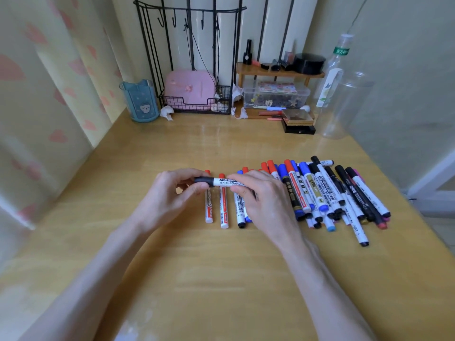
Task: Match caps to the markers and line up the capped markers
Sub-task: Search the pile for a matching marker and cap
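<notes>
The pale yellow wooden desk (221, 279) carries everything. Its near half lies open in front of the person, and a strip of bare wood runs from the row to the left edge by the curtain, so there looks to be room to add markers there. The loose heap of red, blue, black and purple plastic markers (327, 193) lies close to the right edge, likely as stock yet to be sorted. The left hand (170, 195) and right hand (266, 200) meet above the desk, holding a white plastic whiteboard marker (222, 182) level and crosswise, which suits pressing its ends together. Under them the short row of capped markers (216, 212) lies side by side, the two red-capped ones leftmost. The left hand pinches the black plastic cap (203, 180), which appears seated on the barrel. The right hand grips the barrel.
</notes>
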Demonstrator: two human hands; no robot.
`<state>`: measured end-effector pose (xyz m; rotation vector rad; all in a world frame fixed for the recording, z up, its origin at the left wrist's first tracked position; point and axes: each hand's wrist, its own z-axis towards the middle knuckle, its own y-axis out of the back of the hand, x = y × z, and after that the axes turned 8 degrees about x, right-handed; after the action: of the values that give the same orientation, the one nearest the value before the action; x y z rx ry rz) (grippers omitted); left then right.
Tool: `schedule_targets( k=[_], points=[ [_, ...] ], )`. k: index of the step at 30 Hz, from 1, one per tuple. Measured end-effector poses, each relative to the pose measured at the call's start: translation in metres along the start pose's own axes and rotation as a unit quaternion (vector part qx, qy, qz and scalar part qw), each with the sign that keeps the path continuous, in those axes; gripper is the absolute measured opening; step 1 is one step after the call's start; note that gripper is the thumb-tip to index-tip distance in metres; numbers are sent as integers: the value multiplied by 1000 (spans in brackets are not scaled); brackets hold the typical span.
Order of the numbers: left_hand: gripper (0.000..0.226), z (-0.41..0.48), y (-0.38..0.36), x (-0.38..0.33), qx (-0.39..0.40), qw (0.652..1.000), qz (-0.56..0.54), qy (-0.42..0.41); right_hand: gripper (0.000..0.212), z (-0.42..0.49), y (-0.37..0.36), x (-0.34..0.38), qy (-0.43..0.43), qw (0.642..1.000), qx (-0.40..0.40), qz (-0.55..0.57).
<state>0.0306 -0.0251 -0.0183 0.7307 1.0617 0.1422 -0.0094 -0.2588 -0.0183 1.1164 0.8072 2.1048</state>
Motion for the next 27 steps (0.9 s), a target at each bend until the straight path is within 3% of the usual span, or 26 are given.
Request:
schedule_targets(
  k=[9, 19, 23, 27],
  points=[
    [22, -2, -4, 0, -36, 999, -2, -23, 30, 1, -6, 3, 0, 1000, -7, 3],
    [26, 3, -11, -8, 19, 998, 48, -29, 25, 4, 3, 12, 1, 999, 23, -25],
    [14, 5, -16, -8, 10, 999, 42, -18, 46, 9, 22, 15, -49, 998, 10, 41],
    [14, 23, -29, -19, 15, 998, 55, -11, 43, 18, 62, -1, -100, 993, -28, 57]
  ],
)
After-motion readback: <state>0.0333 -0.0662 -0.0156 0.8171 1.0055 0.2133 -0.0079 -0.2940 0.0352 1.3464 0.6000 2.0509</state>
